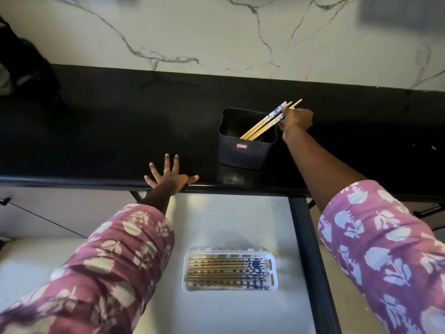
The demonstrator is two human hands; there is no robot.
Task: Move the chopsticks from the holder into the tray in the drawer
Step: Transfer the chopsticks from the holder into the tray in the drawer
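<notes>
A dark square holder (243,150) stands on the black counter (108,131). Several wooden chopsticks (261,126) with blue-and-white patterned tops lean out of its right corner. My right hand (296,121) is closed around their upper ends just past the holder's right rim. My left hand (168,174) lies flat on the counter's front edge with its fingers spread, holding nothing. Below, in the open white drawer (216,218), a white slotted tray (190,283) holds several chopsticks lying side by side, patterned ends to the right.
A white marble wall (216,32) rises behind the counter. A dark object (21,63) sits at the far left of the counter. The drawer's black side rail (310,249) runs down its right side. A closed drawer front with a black handle (4,201) is at left.
</notes>
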